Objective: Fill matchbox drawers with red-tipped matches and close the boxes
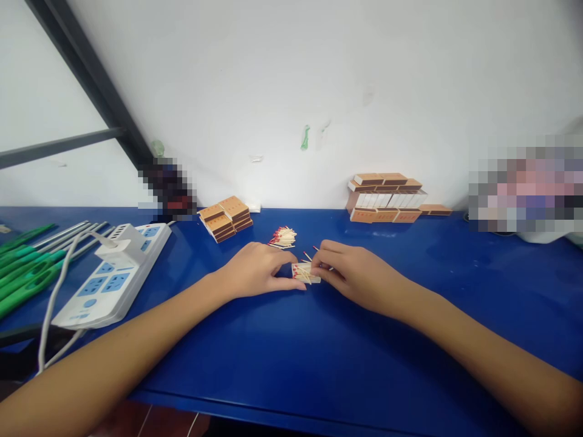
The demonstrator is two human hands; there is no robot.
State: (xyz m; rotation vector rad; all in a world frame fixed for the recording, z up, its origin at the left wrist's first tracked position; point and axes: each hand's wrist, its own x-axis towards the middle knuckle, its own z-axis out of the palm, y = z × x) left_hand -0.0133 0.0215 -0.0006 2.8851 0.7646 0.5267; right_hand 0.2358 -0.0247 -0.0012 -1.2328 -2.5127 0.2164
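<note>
A small white matchbox tray [315, 281] lies on the blue table in front of me, with red-tipped matches [302, 272] inside it. My left hand [255, 269] grips the tray's left end between thumb and fingers. Over the right end, my right hand [353, 270] is closed in a pinch on matches; a couple of red heads stick out beyond its fingertips. Its fingers hide part of the tray. Just behind the tray sits a loose pile of matches [285, 236], mostly with their red heads to the left.
Stacked matchboxes [226, 217] stand at the back left, and a larger matchbox stack [386, 199] leans near the wall at the back right. A white power strip [113, 285] with a cable and green-handled tools [30, 276] occupy the left side. The table's front edge [255, 413] is close.
</note>
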